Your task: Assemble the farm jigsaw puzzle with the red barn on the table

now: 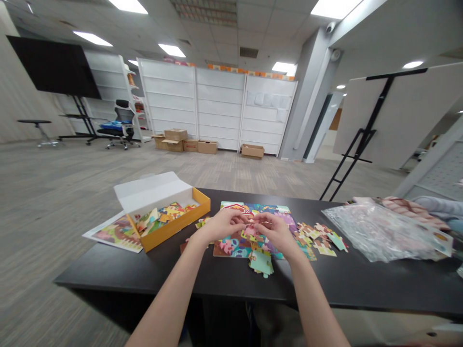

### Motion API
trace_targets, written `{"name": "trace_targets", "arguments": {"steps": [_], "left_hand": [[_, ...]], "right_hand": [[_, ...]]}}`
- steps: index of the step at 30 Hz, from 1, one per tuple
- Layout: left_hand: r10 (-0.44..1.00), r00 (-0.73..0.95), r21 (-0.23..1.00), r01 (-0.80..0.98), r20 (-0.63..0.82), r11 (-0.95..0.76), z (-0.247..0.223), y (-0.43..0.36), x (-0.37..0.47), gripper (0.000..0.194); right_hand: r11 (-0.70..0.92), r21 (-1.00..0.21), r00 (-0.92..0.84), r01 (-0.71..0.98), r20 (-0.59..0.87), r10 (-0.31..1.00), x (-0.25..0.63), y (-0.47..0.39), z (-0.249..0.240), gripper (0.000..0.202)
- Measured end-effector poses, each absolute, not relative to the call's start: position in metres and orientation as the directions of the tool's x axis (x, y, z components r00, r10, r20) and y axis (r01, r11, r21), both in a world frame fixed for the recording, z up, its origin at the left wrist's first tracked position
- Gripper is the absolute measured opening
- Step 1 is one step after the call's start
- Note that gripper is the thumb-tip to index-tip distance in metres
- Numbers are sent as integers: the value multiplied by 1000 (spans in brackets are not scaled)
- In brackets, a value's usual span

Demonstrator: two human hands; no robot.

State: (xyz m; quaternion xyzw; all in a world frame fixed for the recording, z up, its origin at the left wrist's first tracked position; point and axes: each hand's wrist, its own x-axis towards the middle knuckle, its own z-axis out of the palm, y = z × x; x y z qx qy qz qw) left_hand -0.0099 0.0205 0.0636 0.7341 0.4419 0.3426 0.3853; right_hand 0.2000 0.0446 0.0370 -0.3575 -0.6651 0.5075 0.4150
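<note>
My left hand (228, 222) and my right hand (273, 229) are close together over a colourful jigsaw puzzle (238, 246) on the black table. Both have bent fingers closed round small pinkish puzzle pieces (250, 232) between them. Nearest to me, a light green piece (261, 261) lies at the puzzle's lower edge with other pieces around it. Loose pieces (320, 236) are scattered to the right of the puzzle. A few more show beside my left hand, partly hidden by it. The hands cover the middle of the puzzle.
An open yellow box (173, 226) with puzzle pieces stands at the left, beside a printed picture sheet (121, 233). Clear plastic bags (387, 231) and folded cloth (412, 210) lie at the right. The black table's (217, 279) front edge runs below my forearms.
</note>
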Motion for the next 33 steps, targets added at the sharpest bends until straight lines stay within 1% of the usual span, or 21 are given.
{"name": "trace_targets", "arguments": {"steps": [2, 7, 11, 16, 20, 22, 25, 27, 30, 33], "left_hand": [[919, 370, 877, 387, 134, -284, 65, 18, -13, 23], [931, 361, 898, 394, 48, -198, 66, 9, -23, 26], [932, 362, 910, 393, -23, -130, 67, 3, -29, 25], [924, 383, 905, 391, 6, -168, 65, 5, -30, 31], [901, 430, 893, 381, 59, -240, 60, 11, -26, 25], [897, 431, 902, 340, 101, -264, 59, 13, -22, 25], [917, 371, 945, 221, 145, -239, 64, 14, -15, 39], [935, 324, 967, 151, 145, -203, 68, 14, -10, 47], [943, 315, 986, 90, 107, -142, 70, 14, -5, 48], [933, 355, 992, 87, 54, -90, 69, 14, -3, 48]], "right_hand": [[241, -967, -409, 77, 190, 893, 198, 45, 36, 23], [207, -972, -462, 111, 134, 877, 196, 43, 32, 23], [276, -951, -470, 140, 182, 864, 192, 39, 32, 21], [277, -951, -475, 138, 182, 861, 187, 33, 36, 22], [284, -948, -475, 141, 187, 860, 187, 31, 38, 22], [269, -954, -431, 134, 188, 882, 189, 30, 38, 26], [218, -972, -335, 85, 178, 925, 192, 29, 37, 36], [195, -980, -355, 45, 167, 920, 193, 28, 37, 40], [187, -982, -411, -15, 177, 894, 194, 29, 37, 37], [184, -983, -338, -21, 180, 924, 196, 32, 37, 39]]}}
